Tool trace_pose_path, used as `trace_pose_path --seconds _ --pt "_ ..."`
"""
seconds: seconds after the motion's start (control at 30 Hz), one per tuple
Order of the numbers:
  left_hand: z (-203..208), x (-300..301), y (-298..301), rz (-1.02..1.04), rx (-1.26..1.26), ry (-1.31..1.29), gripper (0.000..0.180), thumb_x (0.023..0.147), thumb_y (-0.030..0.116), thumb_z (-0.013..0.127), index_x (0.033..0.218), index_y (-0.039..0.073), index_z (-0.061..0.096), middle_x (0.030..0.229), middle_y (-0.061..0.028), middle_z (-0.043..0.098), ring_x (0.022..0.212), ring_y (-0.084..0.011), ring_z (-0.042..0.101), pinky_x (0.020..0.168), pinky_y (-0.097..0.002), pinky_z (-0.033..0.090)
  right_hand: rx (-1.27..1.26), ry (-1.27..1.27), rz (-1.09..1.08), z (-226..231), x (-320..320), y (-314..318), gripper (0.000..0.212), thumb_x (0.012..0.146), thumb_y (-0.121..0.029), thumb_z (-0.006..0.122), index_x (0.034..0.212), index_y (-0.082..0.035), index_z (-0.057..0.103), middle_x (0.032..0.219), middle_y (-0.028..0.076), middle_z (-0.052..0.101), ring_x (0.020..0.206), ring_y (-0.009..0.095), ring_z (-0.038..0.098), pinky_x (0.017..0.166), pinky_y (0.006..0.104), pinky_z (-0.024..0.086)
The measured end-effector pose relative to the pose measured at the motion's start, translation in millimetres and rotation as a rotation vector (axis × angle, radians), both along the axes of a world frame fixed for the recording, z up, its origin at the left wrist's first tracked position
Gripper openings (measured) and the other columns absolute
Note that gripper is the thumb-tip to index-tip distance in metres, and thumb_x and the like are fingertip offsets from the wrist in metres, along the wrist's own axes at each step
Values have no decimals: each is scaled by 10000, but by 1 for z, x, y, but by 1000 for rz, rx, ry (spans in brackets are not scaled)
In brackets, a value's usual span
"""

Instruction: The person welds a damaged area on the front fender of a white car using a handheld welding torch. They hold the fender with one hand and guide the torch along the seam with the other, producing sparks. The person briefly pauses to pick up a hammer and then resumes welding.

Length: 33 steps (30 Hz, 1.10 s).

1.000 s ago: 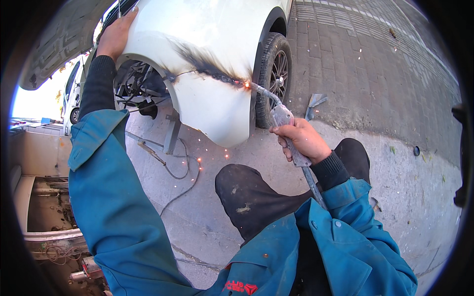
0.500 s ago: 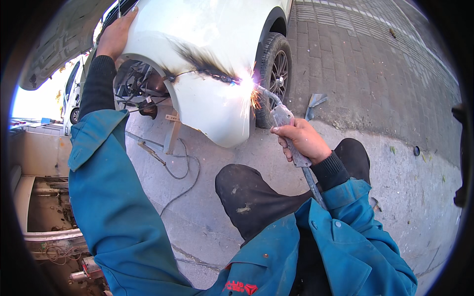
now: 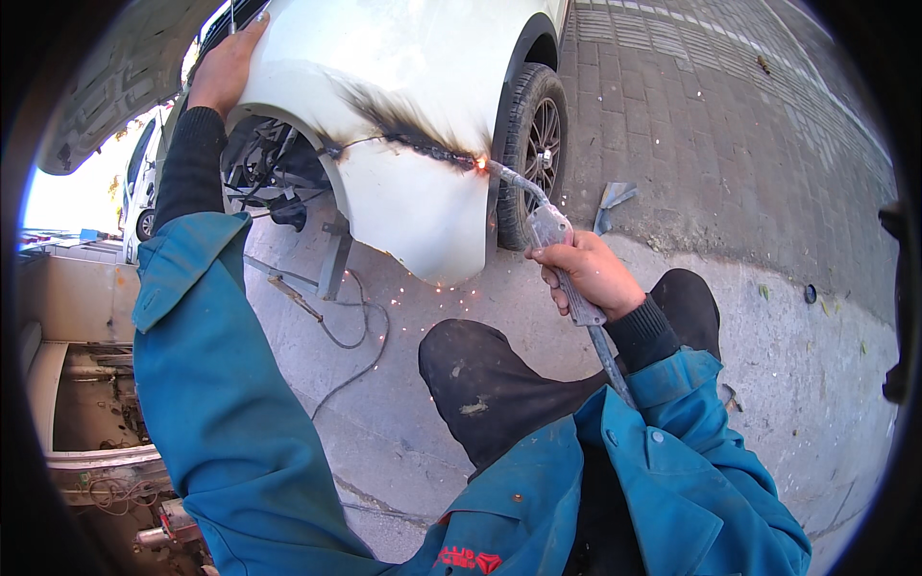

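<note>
My right hand (image 3: 595,274) is wrapped round the handle of a welding torch (image 3: 547,226), its bent neck rising up and left. The torch tip meets the white car fender (image 3: 423,206) at its right edge, where a small spot glows orange. A dark, rough weld seam (image 3: 427,146) runs left from there, with black soot fanned above it. Farther left the seam thins to a dark line reaching the curved opening. My left hand (image 3: 226,72) grips the fender's upper left edge, its fingers laid over the panel; part of the grip is hidden.
Just behind the fender stands the car's wheel (image 3: 538,144). A clamp with a cable (image 3: 298,296) lies on the concrete by a metal stand (image 3: 334,259). A bent metal scrap (image 3: 615,197) rests near the paving. At left is an open, rusty panel (image 3: 91,394).
The bright arc and its spray of sparks have gone out, leaving a glowing spot. Small sparks now scatter near the floor below the fender. Both hands have stayed in place.
</note>
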<state>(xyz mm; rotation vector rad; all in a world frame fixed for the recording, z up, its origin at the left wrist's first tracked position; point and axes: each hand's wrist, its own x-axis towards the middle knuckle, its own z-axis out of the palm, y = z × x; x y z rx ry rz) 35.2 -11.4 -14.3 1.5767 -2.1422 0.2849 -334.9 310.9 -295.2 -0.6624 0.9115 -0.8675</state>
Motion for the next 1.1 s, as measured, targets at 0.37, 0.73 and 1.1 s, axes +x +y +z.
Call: trace_pose_path --seconds 0.37,0.73,1.1 --pt "-4 -1 0 -12 -19 -66 615 1118 622 375 1573 266 587 1518 -148 643 1387 -375 609 1200 -448 416 -19 5 16 -2 -1 0 247 1042 -203 663 869 -43 590 714 25 597 494 143 612 457 319 523" --pt "-4 -5 4 22 25 70 728 1066 709 430 1525 186 643 1470 -190 673 1331 -362 651 1163 -446 435 4 7 13 0 -1 1 206 1045 -185 616 1138 -8 669 729 3 583 487 124 589 439 289 508" --pt "-3 -5 3 23 23 78 759 1052 739 431 1520 185 652 1467 -185 678 1331 -362 651 1161 -447 436 -6 3 13 2 -1 1 178 1049 -192 652 984 -27 638 704 13 592 482 133 604 440 296 506"
